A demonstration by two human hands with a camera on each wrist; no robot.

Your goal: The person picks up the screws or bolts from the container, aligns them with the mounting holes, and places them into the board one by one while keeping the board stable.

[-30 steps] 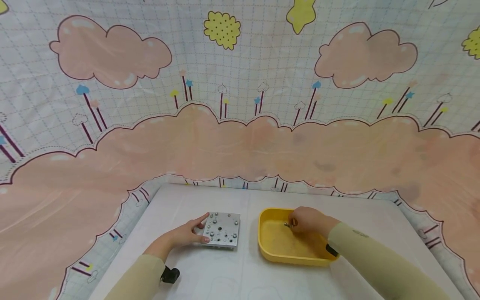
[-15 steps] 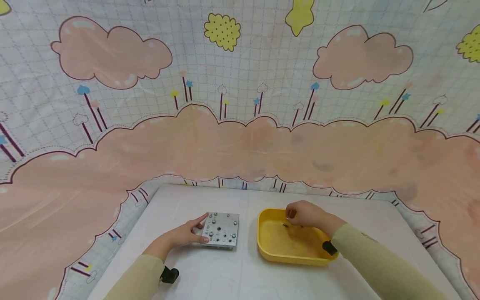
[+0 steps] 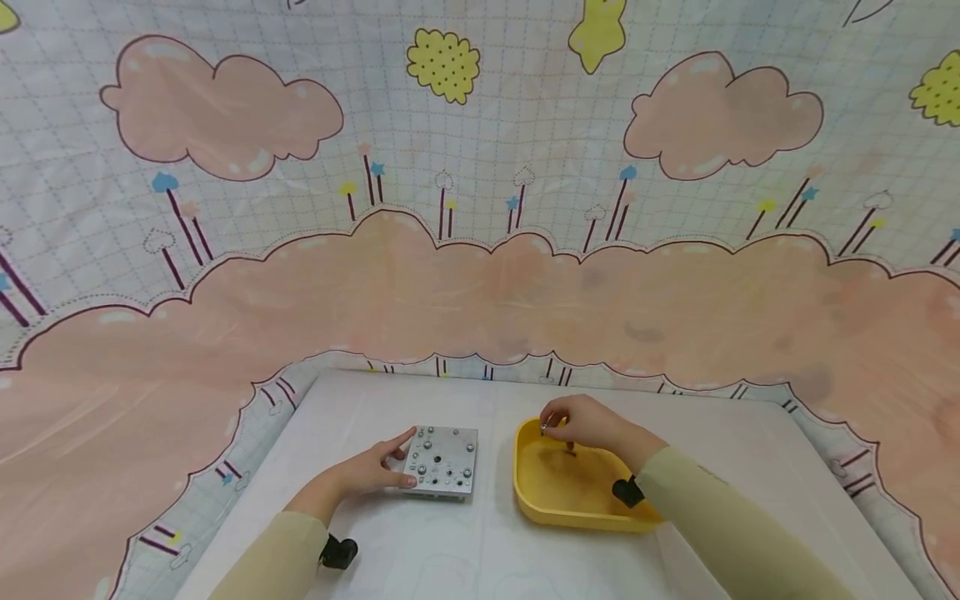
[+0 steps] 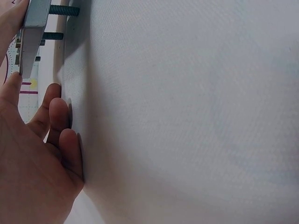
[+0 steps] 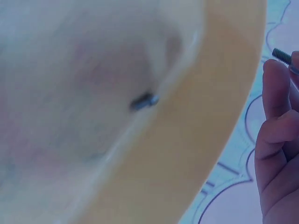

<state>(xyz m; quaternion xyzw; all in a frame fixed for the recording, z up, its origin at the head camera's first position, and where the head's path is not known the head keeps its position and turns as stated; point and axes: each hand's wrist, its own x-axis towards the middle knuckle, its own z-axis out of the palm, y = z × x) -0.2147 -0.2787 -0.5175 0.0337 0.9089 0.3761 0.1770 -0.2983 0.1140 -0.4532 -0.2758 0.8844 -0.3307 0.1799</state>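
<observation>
A square silver metal plate (image 3: 448, 454) lies on the left side of the white table, with several screws set in its top. In the left wrist view, threaded screw ends (image 4: 64, 10) stick out from its underside. My left hand (image 3: 369, 468) holds the plate at its left edge, thumb at the near corner and index finger at the far one. Over the far left corner of a yellow tray (image 3: 592, 518), my right hand (image 3: 583, 419) pinches a small screw (image 5: 281, 56), its threaded end showing. Another screw (image 5: 145, 101) lies on the tray floor.
The tray stands on the white table (image 3: 491, 558) to the right of the plate, with a gap between them. A patterned curtain (image 3: 480, 292) hangs behind the table and down its sides. A black wrist device (image 3: 628, 492) sits above the tray's near right part.
My right hand has risen from the tray floor and moved left to the tray's far left corner, bringing up a screw in its fingertips. My left hand and the plate stay put.
</observation>
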